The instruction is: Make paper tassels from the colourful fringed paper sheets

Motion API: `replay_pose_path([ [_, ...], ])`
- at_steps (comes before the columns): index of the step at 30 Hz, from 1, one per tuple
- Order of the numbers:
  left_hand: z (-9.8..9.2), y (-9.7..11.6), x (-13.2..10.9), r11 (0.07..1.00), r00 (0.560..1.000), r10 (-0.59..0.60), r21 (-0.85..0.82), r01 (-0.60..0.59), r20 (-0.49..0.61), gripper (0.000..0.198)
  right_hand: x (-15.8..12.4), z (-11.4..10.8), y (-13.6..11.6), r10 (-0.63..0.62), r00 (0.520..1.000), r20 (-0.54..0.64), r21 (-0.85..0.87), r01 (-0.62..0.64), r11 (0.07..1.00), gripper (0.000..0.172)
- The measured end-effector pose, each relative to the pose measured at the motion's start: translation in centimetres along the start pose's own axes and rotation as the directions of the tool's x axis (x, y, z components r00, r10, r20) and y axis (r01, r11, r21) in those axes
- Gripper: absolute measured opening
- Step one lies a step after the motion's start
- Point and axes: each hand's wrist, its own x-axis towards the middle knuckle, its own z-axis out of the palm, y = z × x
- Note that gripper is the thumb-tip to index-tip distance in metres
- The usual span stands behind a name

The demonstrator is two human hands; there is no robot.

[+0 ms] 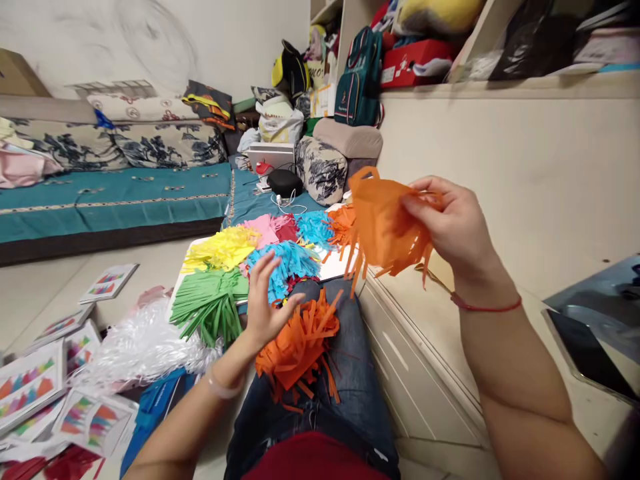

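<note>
My right hand (453, 223) pinches an orange paper fringe (383, 213), a folded sheet with thin strips dangling from its lower edge, held up at the right. My left hand (265, 303) hovers with its fingers apart and holds nothing. Just beneath it, a pile of orange fringed paper (300, 343) lies on my lap. Beyond my knees, fringed paper bundles cover a white surface: green (210, 300), yellow (223, 248), light blue (285, 267), another light blue, pink (263, 230), dark red and orange.
White stringy material (150, 337) and picture-printed packs (30, 377) lie on the floor at left. A teal-covered sofa (115, 200) stands behind. At right are a beige cabinet (415, 353) and a dark tablet-like device (590, 353).
</note>
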Motion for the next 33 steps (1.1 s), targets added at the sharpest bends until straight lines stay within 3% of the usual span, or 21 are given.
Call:
replay_pose_path([
  [2, -0.3, 1.6, 4.7, 0.966, 0.997, 0.046, -0.258, -0.029, 0.06, 0.088, -0.6, 1.0, -2.5, 0.035, 0.988, 0.151, 0.046, -0.042, 0.998, 0.016],
  [5, -0.4, 3.6, 9.8, 0.823, 0.932, 0.101, -0.555, 0.117, 0.347, 0.098, -1.7, 2.3, -4.2, 0.054, 0.96, 0.274, 0.048, -0.07, 0.996, 0.018],
  [8, -0.5, 4.6, 11.3, 0.731, 0.796, 0.161, -0.612, 0.301, 0.584, 0.066, -2.6, 2.7, -3.6, 0.094, 0.946, 0.311, 0.063, -0.119, 0.991, 0.018],
  [10, -0.7, 4.6, 11.1, 0.696, 0.725, 0.172, -0.603, 0.39, 0.667, 0.046, -3.0, 2.7, -2.6, 0.149, 0.92, 0.363, 0.093, -0.195, 0.976, 0.018],
  [11, -0.8, 4.5, 11.0, 0.671, 0.724, 0.166, -0.615, 0.414, 0.67, 0.043, -3.1, 2.6, -2.1, 0.181, 0.896, 0.406, 0.104, -0.242, 0.965, 0.02],
  [14, -0.8, 4.4, 10.8, 0.591, 0.803, 0.154, -0.705, 0.392, 0.575, 0.057, -3.6, 2.7, -0.8, 0.255, 0.787, 0.562, 0.092, -0.366, 0.926, 0.026],
  [16, -0.8, 4.5, 10.5, 0.562, 0.801, 0.178, -0.727, 0.395, 0.572, 0.068, -3.9, 2.7, -0.3, 0.264, 0.723, 0.638, 0.072, -0.397, 0.915, 0.027],
  [17, -0.9, 4.6, 10.2, 0.558, 0.772, 0.188, -0.713, 0.425, 0.607, 0.066, -4.0, 2.7, 0.0, 0.254, 0.701, 0.666, 0.071, -0.399, 0.914, 0.026],
  [19, -1.3, 4.8, 9.2, 0.587, 0.672, 0.168, -0.62, 0.52, 0.722, 0.049, -4.2, 2.6, 0.5, 0.232, 0.688, 0.688, 0.068, -0.379, 0.923, 0.022],
  [21, -2.1, 4.6, 8.2, 0.641, 0.534, 0.125, -0.479, 0.6, 0.836, 0.035, -4.4, 2.4, 0.9, 0.222, 0.712, 0.666, 0.034, -0.326, 0.945, 0.018],
  [23, -3.3, 3.9, 7.5, 0.713, 0.368, 0.134, -0.347, 0.609, 0.92, 0.044, -4.6, 2.1, 1.0, 0.216, 0.734, 0.644, -0.044, -0.246, 0.968, 0.013],
  [24, -3.8, 3.5, 7.5, 0.763, 0.319, 0.138, -0.306, 0.57, 0.938, 0.05, -4.6, 2.0, 1.0, 0.208, 0.729, 0.652, -0.082, -0.205, 0.975, 0.011],
  [25, -4.3, 3.2, 7.5, 0.817, 0.33, 0.122, -0.284, 0.503, 0.936, 0.055, -4.6, 2.0, 0.9, 0.201, 0.71, 0.675, -0.11, -0.172, 0.979, 0.01],
  [26, -4.6, 2.8, 7.7, 0.868, 0.4, 0.089, -0.268, 0.417, 0.912, 0.057, -4.5, 2.0, 0.7, 0.197, 0.678, 0.708, -0.129, -0.151, 0.98, 0.009],
  [28, -4.6, 2.5, 7.9, 0.924, 0.622, 0.048, -0.271, 0.27, 0.781, 0.064, -4.4, 2.4, 0.2, 0.195, 0.603, 0.774, -0.134, -0.145, 0.98, 0.008],
  [29, -4.3, 2.6, 7.8, 0.916, 0.697, 0.056, -0.315, 0.249, 0.715, 0.074, -4.3, 2.6, -0.1, 0.19, 0.583, 0.79, -0.125, -0.149, 0.981, 0.008],
  [30, -3.9, 2.9, 7.5, 0.883, 0.718, 0.076, -0.381, 0.273, 0.691, 0.086, -4.2, 2.8, -0.4, 0.187, 0.582, 0.791, -0.12, -0.151, 0.981, 0.008],
  [31, -3.4, 3.3, 7.0, 0.831, 0.691, 0.098, -0.441, 0.339, 0.717, 0.093, -4.2, 3.0, -0.6, 0.188, 0.602, 0.776, -0.121, -0.15, 0.981, 0.008],
  [33, -2.3, 4.1, 5.7, 0.709, 0.552, 0.103, -0.45, 0.543, 0.827, 0.085, -4.3, 3.3, -1.0, 0.177, 0.69, 0.702, -0.13, -0.12, 0.984, 0.006],
])
